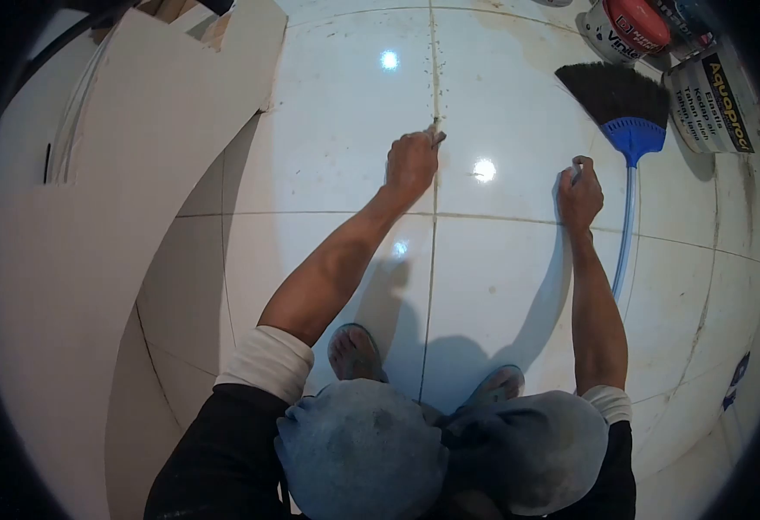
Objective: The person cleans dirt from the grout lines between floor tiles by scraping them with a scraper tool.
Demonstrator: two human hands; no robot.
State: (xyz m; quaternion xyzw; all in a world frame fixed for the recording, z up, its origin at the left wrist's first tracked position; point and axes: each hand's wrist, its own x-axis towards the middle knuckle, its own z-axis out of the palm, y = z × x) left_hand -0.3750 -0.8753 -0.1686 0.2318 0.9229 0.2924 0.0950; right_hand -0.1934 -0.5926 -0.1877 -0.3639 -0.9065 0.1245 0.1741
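the crouching person's left hand [411, 162] is gripping a small thin scraping tool [436, 133], seemingly working its tip along the dark grout line [435, 78] of the glossy white tile floor [501, 286], the right hand [579, 195] is resting fist-curled near the blue-headed broom [630, 137], and going further is calling for holding that tip in the joint.

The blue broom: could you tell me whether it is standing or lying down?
Lying down: the broom rests flat on the floor tiles, head and handle.

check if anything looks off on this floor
The grout line ahead of the small tool in the left hand is dark and speckled, with bits scattered beside it; a blue broom lies flat on the tiles.
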